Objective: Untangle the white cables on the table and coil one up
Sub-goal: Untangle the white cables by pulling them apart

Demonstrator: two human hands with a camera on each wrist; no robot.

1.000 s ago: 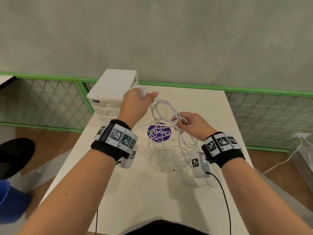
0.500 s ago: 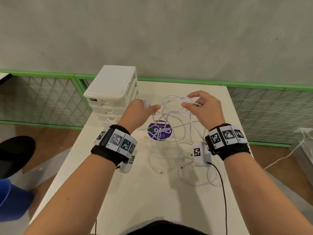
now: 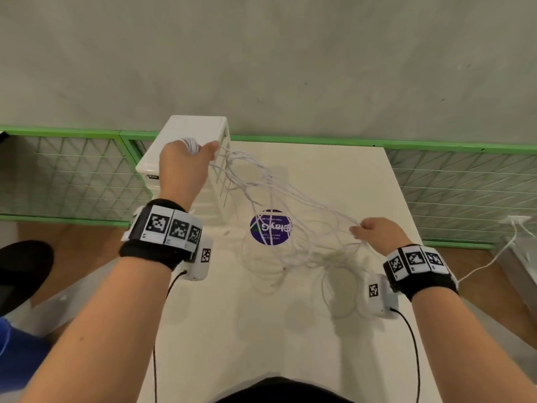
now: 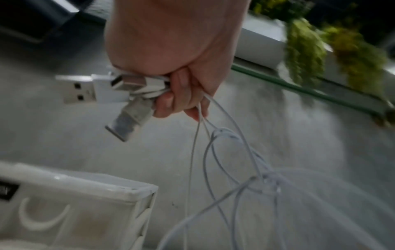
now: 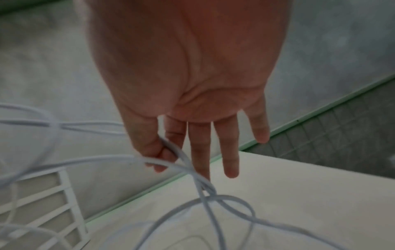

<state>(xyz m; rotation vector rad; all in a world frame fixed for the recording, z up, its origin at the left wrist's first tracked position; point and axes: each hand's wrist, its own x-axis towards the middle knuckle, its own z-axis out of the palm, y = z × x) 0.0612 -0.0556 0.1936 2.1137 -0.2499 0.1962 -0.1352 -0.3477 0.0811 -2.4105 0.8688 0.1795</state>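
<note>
— What's that bundle made of?

— Thin, smooth white cables [image 3: 279, 205], round in section and rubbery-looking, knotted into loose loops. They stretch in a slack fan from eleven o'clock down to three o'clock, above the matte cream tabletop [image 3: 261, 330], and the lower loops lie pooled on it near the centre.

— Who has hold of them?

— The left hand [image 3: 181, 167], raised at eleven o'clock, is clenched round several cable ends. From the left wrist view you can see flat metal USB plugs [image 4: 89, 91] with white plastic collars sticking out of the fist, one pointing sideways, another hanging down.

— And the other one?

— The right hand [image 3: 374, 232], at three o'clock, pinches a couple of strands between thumb and forefinger; its other fingers [image 5: 229, 152] hang straight and relaxed. Just below that pinch the strands cross in a small knot.

— Anything else on the table?

— A boxy white plastic drawer unit [image 3: 191, 132] with ribbed sides at the far left corner, right under the raised fist, and a round purple sticker [image 3: 268, 228] at twelve o'clock, crossed by a few strands.
</note>
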